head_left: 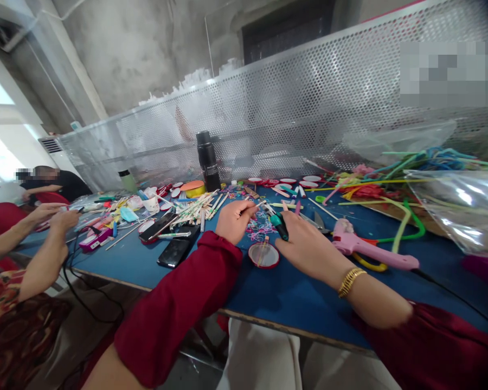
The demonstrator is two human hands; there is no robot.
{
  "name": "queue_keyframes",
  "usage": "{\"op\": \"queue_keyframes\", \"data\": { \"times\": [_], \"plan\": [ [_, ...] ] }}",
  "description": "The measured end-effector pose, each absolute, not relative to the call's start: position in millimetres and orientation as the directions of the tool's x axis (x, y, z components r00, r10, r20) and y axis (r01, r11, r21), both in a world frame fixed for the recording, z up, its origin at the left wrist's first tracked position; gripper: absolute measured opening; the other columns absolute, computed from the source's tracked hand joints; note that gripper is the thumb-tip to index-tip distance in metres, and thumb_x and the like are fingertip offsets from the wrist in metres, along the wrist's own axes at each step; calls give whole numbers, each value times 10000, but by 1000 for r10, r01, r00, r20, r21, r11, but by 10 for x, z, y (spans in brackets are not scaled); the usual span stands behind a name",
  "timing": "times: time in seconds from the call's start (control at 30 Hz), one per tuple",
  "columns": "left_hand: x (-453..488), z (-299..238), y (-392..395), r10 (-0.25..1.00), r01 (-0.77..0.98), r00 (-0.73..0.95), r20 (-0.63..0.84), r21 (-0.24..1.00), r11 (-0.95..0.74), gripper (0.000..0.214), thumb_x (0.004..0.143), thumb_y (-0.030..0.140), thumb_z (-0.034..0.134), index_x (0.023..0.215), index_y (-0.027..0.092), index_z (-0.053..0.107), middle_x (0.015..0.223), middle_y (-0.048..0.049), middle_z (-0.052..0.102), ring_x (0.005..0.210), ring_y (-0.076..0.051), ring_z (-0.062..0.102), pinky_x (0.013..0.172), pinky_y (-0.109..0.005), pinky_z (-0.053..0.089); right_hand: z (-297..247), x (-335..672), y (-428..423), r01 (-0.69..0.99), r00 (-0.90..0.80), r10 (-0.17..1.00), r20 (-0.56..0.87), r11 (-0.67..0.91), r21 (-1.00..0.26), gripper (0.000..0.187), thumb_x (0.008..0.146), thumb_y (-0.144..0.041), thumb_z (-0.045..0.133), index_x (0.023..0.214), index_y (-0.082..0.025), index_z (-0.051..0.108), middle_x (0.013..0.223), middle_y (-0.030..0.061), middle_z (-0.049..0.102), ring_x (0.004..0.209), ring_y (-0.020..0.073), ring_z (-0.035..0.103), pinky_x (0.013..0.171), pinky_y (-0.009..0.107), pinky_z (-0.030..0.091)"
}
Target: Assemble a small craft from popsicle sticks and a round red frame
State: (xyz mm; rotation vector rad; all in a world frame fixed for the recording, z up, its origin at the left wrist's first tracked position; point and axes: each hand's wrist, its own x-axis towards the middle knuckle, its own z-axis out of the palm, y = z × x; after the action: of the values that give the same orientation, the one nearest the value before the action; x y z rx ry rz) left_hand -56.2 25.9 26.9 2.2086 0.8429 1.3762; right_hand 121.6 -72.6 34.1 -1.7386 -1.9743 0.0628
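Observation:
My right hand (307, 241), with a gold bracelet at the wrist, is closed around pliers (277, 221) with green and black handles. The jaws of the pliers point toward my left hand (235, 221). That hand is pinched at the fingertips around a small pale piece, too small to name. Under and between both hands lies a loose pile of colourful thin loops (261, 226). Just in front of me on the blue table (244, 287) rests a round disc (263, 255) with a red rim and a pale face, a thin stick-like piece lying across it.
A pink glue gun (374, 253) with its cord lies to the right, beside coloured pipe cleaners (410, 227) and clear plastic bags (463, 206). Phones (174, 252), pale sticks (197, 208) and a black bottle (208, 162) stand left. A co-worker's hands (61, 216) work far left.

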Motion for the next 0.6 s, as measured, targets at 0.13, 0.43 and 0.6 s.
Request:
{"op": "queue_keyframes", "data": {
  "times": [0.13,0.43,0.6],
  "plan": [
    [-568,297,240,671,307,358,649,597,-741,301,990,265,602,705,188,660,669,-5,640,667,-141,602,687,-263,458,335,1225,-728,914,-47,945,324,171,-367,327,916,-234,558,1223,-121,558,1246,213,682,1197,318,663,964,350,461],
    [-570,235,275,689,307,384,615,618,-724,290,995,307,585,738,195,659,695,0,652,698,-141,615,693,-252,464,386,1225,-772,902,-25,962,272,138,-408,267,912,-194,554,1172,-138,561,1176,192,707,1108,306,686,879,345,452],
    [-555,201,297,690,324,403,601,611,-722,261,1008,318,578,794,196,666,736,-2,667,730,-142,624,720,-249,475,401,1232,-776,905,-18,966,256,124,-406,220,909,-184,559,1125,-143,570,1150,192,709,1064,304,690,844,342,438]
  ]
}}
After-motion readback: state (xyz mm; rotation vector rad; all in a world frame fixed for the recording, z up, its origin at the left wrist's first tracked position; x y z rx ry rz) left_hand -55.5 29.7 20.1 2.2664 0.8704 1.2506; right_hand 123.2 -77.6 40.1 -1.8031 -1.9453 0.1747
